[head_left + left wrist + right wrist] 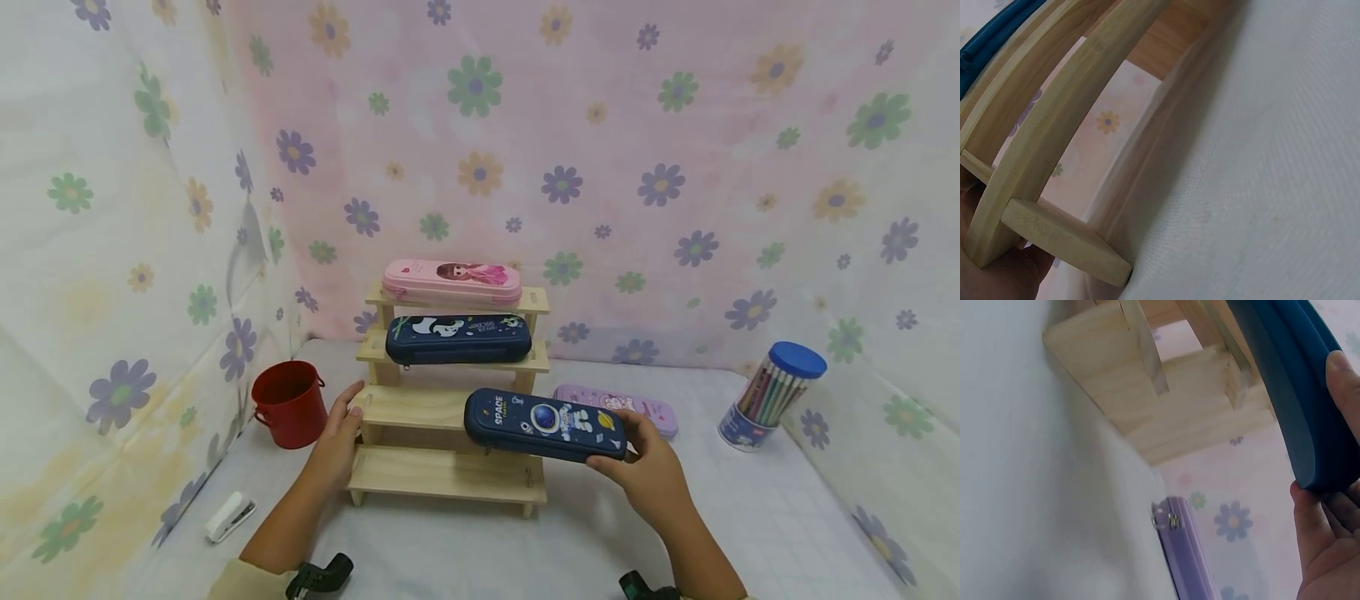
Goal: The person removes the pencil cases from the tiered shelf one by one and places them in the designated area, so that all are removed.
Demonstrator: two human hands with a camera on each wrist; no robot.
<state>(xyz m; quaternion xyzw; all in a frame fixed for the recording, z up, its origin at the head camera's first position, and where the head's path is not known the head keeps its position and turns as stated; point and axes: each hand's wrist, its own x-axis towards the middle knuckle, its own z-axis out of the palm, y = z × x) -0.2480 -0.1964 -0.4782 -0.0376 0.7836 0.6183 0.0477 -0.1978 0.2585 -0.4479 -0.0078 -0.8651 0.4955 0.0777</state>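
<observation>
A stepped wooden display stand [450, 477] stands mid-table with several tiers. My left hand [341, 429] grips its left side; in the left wrist view, part of that hand [1007, 275] wraps around the wooden edge. My right hand [648, 467] pinches the right end of a navy pencil case [547, 425] with an astronaut and "SPACE" on its lid. This case is held in front of the third tier's right part, slightly tilted. A pink pencil case [452, 282] lies on the top tier, and a navy panda pencil case [459, 339] lies one tier below.
A lilac pencil case [660, 414] lies on the table behind my right hand, partly hidden. Farther right stands a blue-lidded tub of pencils [772, 396]. On the left are a red bucket [291, 406] and a white stapler [229, 517]. Flowered cloth encloses the table.
</observation>
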